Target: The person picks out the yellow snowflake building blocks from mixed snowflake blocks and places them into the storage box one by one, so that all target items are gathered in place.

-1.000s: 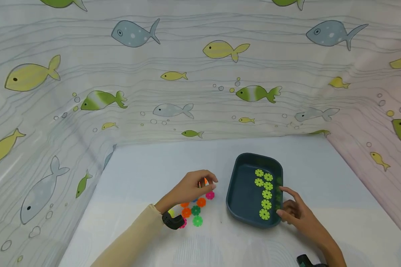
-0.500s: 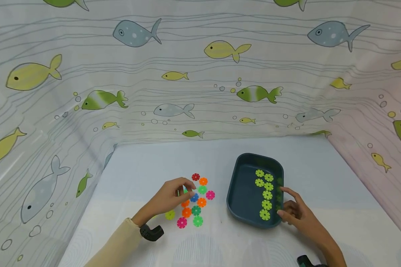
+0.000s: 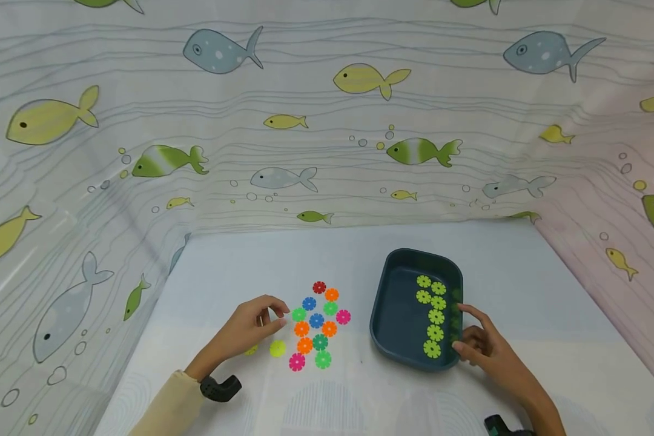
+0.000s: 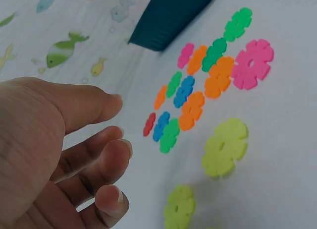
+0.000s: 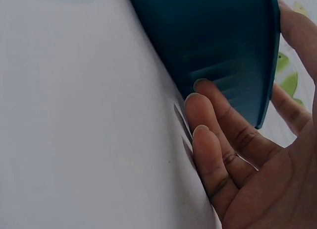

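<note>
My left hand [image 3: 246, 327] hovers left of a loose group of flower-shaped plastic discs, with its fingers bent loosely and nothing between them. In the left wrist view that hand [image 4: 64, 149] shows a gap between thumb and fingers. A yellow disc [image 3: 277, 349] lies near it, and another is partly hidden beneath the hand. My right hand [image 3: 485, 345] holds the right wall of a dark blue tray [image 3: 384, 303]. In the right wrist view, fingers [image 5: 203, 110] lie against the tray's outer side. Several yellow-green discs [image 3: 436, 317] lie inside the tray, along its right half.
The loose discs include a red disc [image 3: 319, 287], a pink disc [image 3: 297, 362] and a blue disc [image 3: 316, 321], plus orange and green ones. A fish-patterned sheet [image 3: 283, 200] rises behind and beside the white table [image 3: 240, 260].
My left hand has drawn back leftward from above the discs, uncovering the red, blue, green and yellow ones. The right hand and tray stay in place.
</note>
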`<state>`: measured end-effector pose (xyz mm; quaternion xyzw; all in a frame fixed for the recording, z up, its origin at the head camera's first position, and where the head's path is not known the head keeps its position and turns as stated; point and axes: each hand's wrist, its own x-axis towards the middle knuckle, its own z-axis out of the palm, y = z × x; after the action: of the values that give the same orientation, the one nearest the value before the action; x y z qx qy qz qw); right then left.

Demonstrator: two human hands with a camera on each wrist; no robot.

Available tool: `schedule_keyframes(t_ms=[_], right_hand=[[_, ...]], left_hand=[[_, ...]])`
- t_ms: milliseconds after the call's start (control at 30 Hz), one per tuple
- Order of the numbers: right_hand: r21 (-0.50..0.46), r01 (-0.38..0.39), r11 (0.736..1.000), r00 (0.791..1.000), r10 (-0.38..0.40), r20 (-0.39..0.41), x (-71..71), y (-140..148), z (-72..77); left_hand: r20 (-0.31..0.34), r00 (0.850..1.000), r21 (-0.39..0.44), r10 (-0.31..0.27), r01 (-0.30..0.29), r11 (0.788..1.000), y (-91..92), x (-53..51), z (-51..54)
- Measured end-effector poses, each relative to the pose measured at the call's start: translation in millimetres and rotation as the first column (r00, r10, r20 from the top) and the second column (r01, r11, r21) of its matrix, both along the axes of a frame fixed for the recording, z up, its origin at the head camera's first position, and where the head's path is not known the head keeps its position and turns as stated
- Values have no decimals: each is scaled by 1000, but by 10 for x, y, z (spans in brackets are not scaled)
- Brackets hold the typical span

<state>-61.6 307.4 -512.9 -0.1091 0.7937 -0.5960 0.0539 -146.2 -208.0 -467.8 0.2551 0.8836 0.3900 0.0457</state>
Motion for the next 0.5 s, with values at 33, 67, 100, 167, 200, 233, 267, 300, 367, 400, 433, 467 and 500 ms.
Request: schedule_keyframes(t_ms=[33,67,100,167,200,233,267,300,367,400,433,467,500], right_hand=[[-1,-1,1000,1000,1,0,-7,0,3],[4,-1,1000,1000,1,2,-13,2,5],[7,3,1000,1000,-3,9,-19,2,3],[14,9,1000,1000,-9,18,-23,2,-3],[16,14,1000,1000,-14,24,-22,0,-4],[17,16,1000,1000,-17,24,-22,-2,-6],[18,15,1000,1000,-16,23,-22,0,-9],[16,17,1000,1000,-18,26,-20,-2,-9],[15,17,1000,1000,-17,24,-19,-2,-10],[15,14,1000,1000,-14,21,-18,-1,-10],[13,14,1000,1000,-14,22,-18,0,-12],[13,13,1000,1000,-13,23,-17,0,-9],[13,16,1000,999,-17,28,-16,-2,-8]], left_hand=[[-5,1000,-1,6,-6,1000,-32,6,-11],[-10,1000,0,10,-10,1000,-63,15,-24],[-11,1000,-6,17,-17,1000,-96,23,-46],[-11,1000,-14,28,-28,999,-156,41,-89],[-10,999,-20,35,-35,999,-185,51,-109],[-10,999,-26,42,-42,999,-213,59,-126],[-9,999,-33,49,-49,998,-237,66,-141],[-9,998,-39,57,-57,998,-259,71,-157],[-8,997,-42,70,-71,997,-295,80,-171],[-10,997,-43,75,-75,996,-312,82,-178],[-11,997,-44,82,-83,996,-327,81,-186],[-8,996,-44,90,-90,995,-339,81,-192],[-5,995,-46,98,-98,994,-353,79,-199]])
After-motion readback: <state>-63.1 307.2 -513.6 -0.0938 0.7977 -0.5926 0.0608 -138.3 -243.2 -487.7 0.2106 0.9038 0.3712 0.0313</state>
